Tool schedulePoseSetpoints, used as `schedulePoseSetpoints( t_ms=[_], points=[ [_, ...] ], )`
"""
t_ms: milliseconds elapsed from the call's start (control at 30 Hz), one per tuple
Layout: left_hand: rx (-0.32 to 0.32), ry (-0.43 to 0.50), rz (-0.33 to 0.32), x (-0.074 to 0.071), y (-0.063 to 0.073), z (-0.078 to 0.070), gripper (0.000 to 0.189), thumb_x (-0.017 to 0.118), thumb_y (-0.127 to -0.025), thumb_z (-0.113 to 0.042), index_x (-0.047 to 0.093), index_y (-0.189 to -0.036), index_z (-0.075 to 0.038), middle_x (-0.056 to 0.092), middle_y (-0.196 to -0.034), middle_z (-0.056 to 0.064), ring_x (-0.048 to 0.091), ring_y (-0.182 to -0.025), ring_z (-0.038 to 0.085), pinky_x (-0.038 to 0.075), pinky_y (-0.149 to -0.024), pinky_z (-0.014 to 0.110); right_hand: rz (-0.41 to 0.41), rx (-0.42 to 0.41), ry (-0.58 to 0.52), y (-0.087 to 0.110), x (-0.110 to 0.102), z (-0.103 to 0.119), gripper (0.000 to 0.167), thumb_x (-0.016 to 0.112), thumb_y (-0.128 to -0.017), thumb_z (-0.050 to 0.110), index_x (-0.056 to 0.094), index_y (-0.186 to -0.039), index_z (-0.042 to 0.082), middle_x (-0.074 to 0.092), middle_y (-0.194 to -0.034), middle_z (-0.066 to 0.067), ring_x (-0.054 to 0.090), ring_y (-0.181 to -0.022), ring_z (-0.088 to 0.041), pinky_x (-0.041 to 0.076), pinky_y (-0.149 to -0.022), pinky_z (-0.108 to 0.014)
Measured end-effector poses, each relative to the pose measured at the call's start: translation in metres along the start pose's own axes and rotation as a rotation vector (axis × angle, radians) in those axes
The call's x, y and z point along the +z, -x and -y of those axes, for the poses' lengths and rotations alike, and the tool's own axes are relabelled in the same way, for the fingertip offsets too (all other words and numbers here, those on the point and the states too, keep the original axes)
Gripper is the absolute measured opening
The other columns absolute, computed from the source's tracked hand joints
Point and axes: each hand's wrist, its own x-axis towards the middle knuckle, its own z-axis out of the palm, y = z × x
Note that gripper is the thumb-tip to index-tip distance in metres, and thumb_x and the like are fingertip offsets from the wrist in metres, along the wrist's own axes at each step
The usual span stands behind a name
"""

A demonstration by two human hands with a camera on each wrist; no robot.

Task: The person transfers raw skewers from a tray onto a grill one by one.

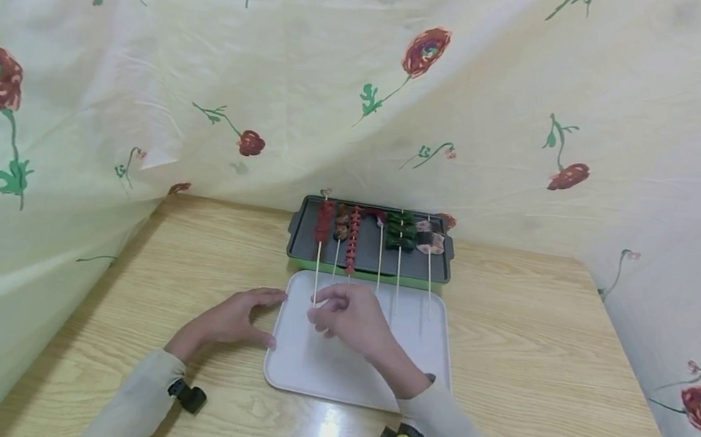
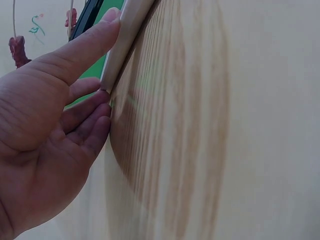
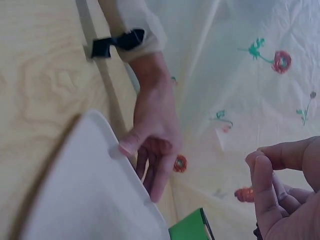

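My right hand (image 1: 356,319) is above the white tray (image 1: 330,374), with thumb and forefinger pinching the stick of the leftmost skewer. That skewer carries red pieces (image 1: 323,222), which lie over the left part of the dark grill pan (image 1: 303,242). In the right wrist view the fingertips (image 3: 257,156) meet, and the stick is hard to make out. My left hand (image 1: 234,318) rests at the tray's left edge, thumb and fingers spread and touching the rim (image 2: 131,35).
Other skewers lie across the pan: brown pieces (image 1: 342,223), small red pieces (image 1: 353,237), a dark curled piece (image 1: 379,216), green leaves (image 1: 400,231) and pale slices with a dark band (image 1: 431,238). Their sticks point toward the tray. A flowered cloth (image 1: 315,81) hangs behind the wooden table (image 1: 526,345).
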Motion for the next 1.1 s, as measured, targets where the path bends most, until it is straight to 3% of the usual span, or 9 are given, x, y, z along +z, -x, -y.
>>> schedulePoseSetpoints(
  t_ms=[133, 500, 700, 1100],
  points=[
    [-0.005, 0.001, -0.001, -0.001, 0.000, 0.000, 0.094, 0.090, -0.075, -0.045, 0.048, -0.154, -0.016, 0.043, -0.160, 0.007, 0.033, -0.151, 0.031, 0.027, -0.126, 0.052, -0.003, 0.027, -0.019, -0.015, -0.002, 0.002, 0.023, 0.075, -0.090, 0.012, 0.072, -0.109, -0.001, 0.075, -0.080, -0.011, 0.073, -0.077, -0.039, 0.065, -0.069, -0.047],
    [0.007, 0.028, 0.013, -0.001, -0.001, 0.001, 0.094, 0.090, -0.075, -0.043, 0.047, -0.154, -0.013, 0.042, -0.160, 0.008, 0.031, -0.152, 0.032, 0.025, -0.126, 0.052, -0.017, 0.092, -0.051, -0.043, -0.001, 0.002, 0.022, 0.077, -0.089, 0.011, 0.073, -0.107, -0.002, 0.076, -0.079, -0.009, 0.073, -0.074, -0.025, 0.064, -0.065, -0.031],
    [0.031, 0.023, 0.020, -0.002, -0.001, 0.002, 0.094, 0.089, -0.076, -0.043, 0.047, -0.154, -0.011, 0.042, -0.161, 0.010, 0.032, -0.151, 0.033, 0.025, -0.126, 0.052, -0.028, 0.119, -0.070, -0.055, 0.000, 0.000, 0.016, 0.077, -0.089, 0.010, 0.073, -0.102, 0.000, 0.074, -0.077, -0.008, 0.069, -0.068, -0.015, 0.062, -0.062, -0.027],
    [0.011, 0.005, 0.017, -0.001, -0.001, 0.001, 0.094, 0.089, -0.076, -0.045, 0.047, -0.154, -0.013, 0.042, -0.160, 0.009, 0.032, -0.151, 0.032, 0.027, -0.126, 0.051, -0.028, 0.151, -0.115, -0.068, 0.002, -0.007, 0.011, 0.077, -0.090, 0.006, 0.073, -0.097, -0.002, 0.074, -0.078, -0.009, 0.069, -0.067, -0.015, 0.063, -0.063, -0.028]
  ],
)
